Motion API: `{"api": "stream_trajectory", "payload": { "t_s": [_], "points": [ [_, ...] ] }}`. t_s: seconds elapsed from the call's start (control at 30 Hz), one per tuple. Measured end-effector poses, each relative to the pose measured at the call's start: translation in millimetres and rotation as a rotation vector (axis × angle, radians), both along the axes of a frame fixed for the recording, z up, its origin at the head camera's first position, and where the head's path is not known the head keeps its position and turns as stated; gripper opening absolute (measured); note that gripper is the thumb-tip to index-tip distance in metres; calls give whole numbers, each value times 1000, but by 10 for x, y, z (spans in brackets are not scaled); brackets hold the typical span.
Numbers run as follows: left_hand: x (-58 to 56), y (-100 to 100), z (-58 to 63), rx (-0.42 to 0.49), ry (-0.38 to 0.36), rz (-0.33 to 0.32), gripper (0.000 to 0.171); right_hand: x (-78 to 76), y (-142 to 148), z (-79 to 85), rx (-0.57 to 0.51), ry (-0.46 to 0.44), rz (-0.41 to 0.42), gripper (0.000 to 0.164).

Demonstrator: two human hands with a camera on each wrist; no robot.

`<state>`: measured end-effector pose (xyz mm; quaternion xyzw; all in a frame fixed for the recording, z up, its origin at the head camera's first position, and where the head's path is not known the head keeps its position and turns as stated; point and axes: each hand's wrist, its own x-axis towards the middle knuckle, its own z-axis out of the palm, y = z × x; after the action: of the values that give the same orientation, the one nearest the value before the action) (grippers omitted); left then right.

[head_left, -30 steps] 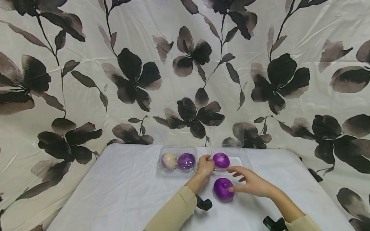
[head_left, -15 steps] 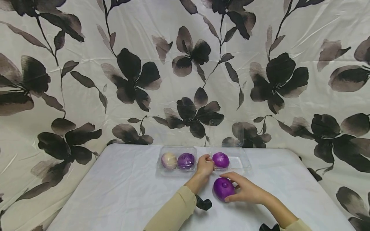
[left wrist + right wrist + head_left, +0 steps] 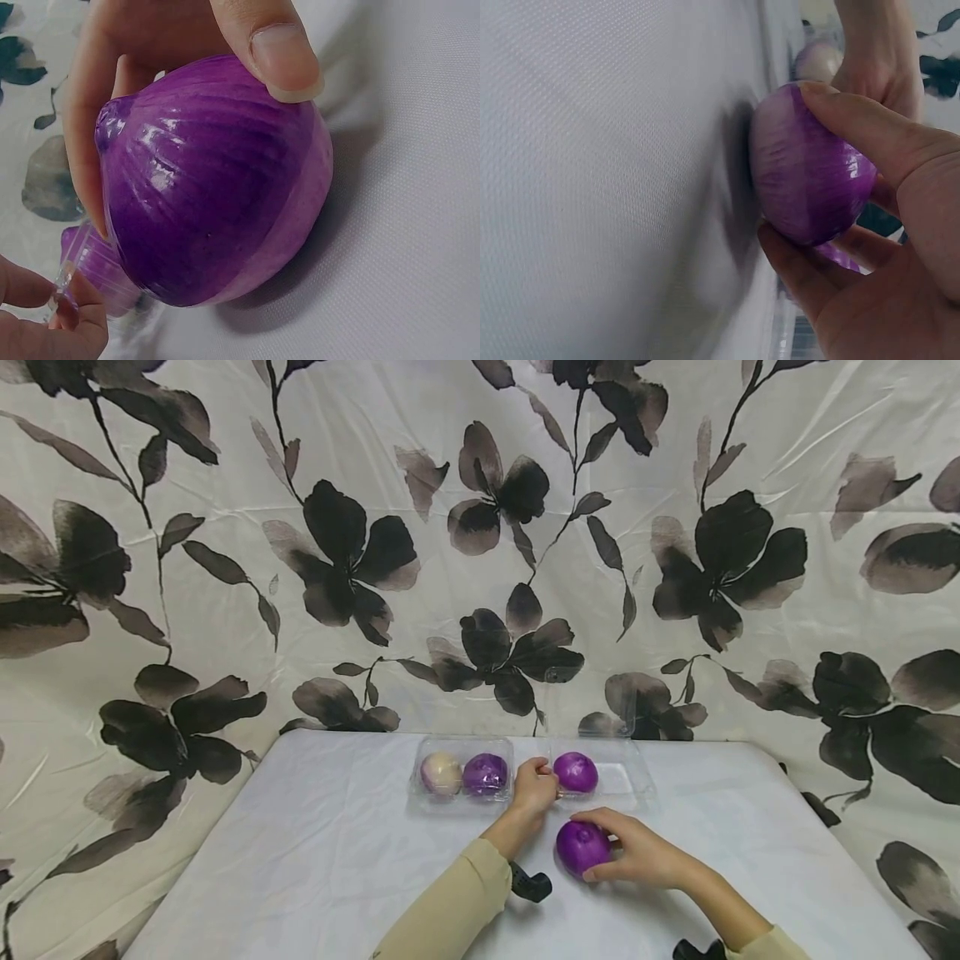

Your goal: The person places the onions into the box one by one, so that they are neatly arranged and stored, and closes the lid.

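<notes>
My right hand (image 3: 641, 852) grips a purple onion (image 3: 581, 847) on the white table, thumb on the near side and fingers on the far side. In the left wrist view that onion (image 3: 214, 184) fills the middle, its knobbed end to the left. My left hand (image 3: 534, 792) pinches the near left edge of a clear plastic container (image 3: 626, 785), whose lid stands raised. Inside that container, on its left, sits another purple onion (image 3: 576, 772); the right compartment holds nothing visible. The left hand (image 3: 52, 319) also shows at the lower left of the left wrist view.
Left of my left hand stands a second clear container (image 3: 461, 810) with a pale onion (image 3: 441, 773) and a purple onion (image 3: 485, 776) side by side. A floral cloth (image 3: 480, 568) hangs behind the white table (image 3: 322, 860).
From hovering over the loose onion's right side, my right hand has come slightly down and left and taken hold of it. My left hand and both containers have stayed in place.
</notes>
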<state>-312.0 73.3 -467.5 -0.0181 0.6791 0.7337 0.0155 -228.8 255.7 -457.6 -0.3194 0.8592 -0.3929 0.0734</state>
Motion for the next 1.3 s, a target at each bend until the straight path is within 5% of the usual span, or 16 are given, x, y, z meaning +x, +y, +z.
{"api": "stream_trajectory", "payload": {
  "t_s": [0.6, 1.1, 1.3],
  "points": [
    [-2, 9, -14, 1, 17, 16, 45, 43, 118, 191, -32, 52, -19, 75],
    [17, -3, -19, 16, -4, 4, 46, -119, 313, 438, -16, 118, -159, 74],
    [10, -1, -12, 11, -3, 2, 47, -298, 367, 406, -44, 201, -302, 74]
  ]
}}
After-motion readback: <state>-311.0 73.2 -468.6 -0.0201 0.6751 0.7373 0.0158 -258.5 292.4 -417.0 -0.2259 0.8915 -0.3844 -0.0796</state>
